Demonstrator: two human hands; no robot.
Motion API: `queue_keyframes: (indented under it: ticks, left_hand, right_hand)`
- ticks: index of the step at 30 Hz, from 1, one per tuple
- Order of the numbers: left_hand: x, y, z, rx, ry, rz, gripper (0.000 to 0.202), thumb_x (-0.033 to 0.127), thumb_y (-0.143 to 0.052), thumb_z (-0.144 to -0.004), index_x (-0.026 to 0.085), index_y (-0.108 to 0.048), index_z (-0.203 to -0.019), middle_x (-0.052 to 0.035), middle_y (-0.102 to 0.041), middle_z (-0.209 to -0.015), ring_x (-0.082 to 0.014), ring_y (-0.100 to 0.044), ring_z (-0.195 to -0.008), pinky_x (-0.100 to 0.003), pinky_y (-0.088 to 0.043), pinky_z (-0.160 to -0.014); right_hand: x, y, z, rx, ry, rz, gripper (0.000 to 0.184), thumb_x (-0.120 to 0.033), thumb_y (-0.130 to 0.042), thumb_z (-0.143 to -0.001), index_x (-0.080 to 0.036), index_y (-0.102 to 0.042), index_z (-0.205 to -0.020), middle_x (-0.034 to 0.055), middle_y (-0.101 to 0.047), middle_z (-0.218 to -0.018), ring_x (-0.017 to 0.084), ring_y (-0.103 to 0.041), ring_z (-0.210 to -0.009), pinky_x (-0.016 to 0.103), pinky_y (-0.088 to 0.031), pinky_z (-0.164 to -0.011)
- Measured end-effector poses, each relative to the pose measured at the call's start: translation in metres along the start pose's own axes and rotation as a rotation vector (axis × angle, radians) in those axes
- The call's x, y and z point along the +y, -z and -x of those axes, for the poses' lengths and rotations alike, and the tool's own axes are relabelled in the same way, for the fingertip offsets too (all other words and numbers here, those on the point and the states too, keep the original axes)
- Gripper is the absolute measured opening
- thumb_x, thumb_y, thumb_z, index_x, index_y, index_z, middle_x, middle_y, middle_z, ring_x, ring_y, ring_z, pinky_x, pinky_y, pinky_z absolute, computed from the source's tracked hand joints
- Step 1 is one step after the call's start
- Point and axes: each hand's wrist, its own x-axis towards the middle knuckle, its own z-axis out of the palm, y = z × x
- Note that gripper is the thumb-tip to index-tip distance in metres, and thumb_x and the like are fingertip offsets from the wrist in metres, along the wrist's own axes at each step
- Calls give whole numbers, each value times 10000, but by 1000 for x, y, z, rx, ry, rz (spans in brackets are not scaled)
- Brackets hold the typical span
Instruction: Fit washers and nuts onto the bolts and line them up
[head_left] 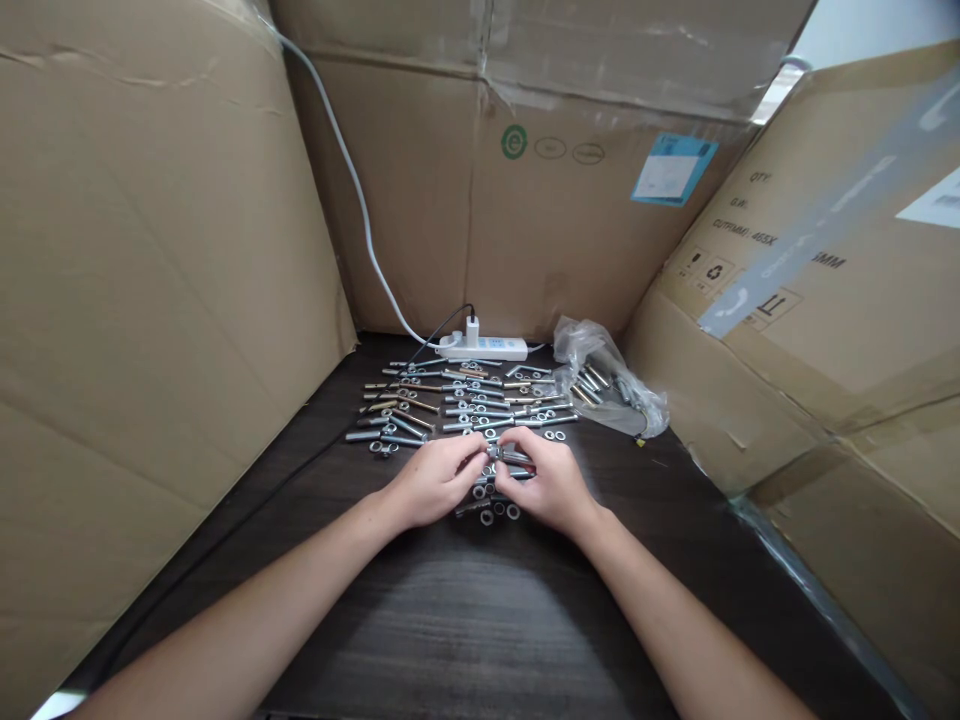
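Observation:
My left hand (431, 482) and my right hand (553, 480) meet over the dark table, fingertips close together. In the curled fingers of my right hand lies a silvery metal bolt (513, 456), with a bit of red showing beside it. At the bolt's left end my left thumb and forefinger are pinched together; whatever is between them is too small to make out. Right below the hands lie washers (487, 517) and a short metal sleeve (471, 508). Just beyond, bolts (476, 410) are spread in rows with nuts and washers among them.
Clear plastic bag (600, 355) with more bolts lies at the back right. A white power strip (487, 348) with a plugged-in charger (472, 328) stands behind the rows. Its black cable (296, 472) runs along the left. Cardboard walls (405, 200) enclose the table on three sides.

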Motion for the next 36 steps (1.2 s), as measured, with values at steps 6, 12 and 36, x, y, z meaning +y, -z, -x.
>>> queue_keyframes:
  ticks: [6,12,36]
  left_hand:
    - [-2,0,0,70,27,-33,178,254,-393,-909,181,-554,-898,0,-574,-778,-133,-510,-698,-243,-401,-665]
    - [0,-1,2,108,-52,35,206,234,-386,-912,190,-531,-1051,-22,-581,-899,-133,-532,-768,-234,-420,-711]
    - [4,0,4,104,-63,-4,254,176,-400,-885,204,-534,-1098,-26,-575,-924,-130,-529,-758,-230,-416,-675]
  right_hand:
    - [1,-1,0,-3,3,-12,219,-219,-549,-761,-215,-591,-976,17,-681,-884,147,-634,-723,231,-490,-650]
    - [1,-1,-1,-8,-9,-19,234,-202,-555,-752,-217,-589,-984,13,-684,-885,149,-635,-716,230,-488,-641]
    - [1,1,0,9,-38,16,195,-214,-549,-757,-212,-573,-951,-6,-663,-788,129,-604,-623,211,-444,-568]
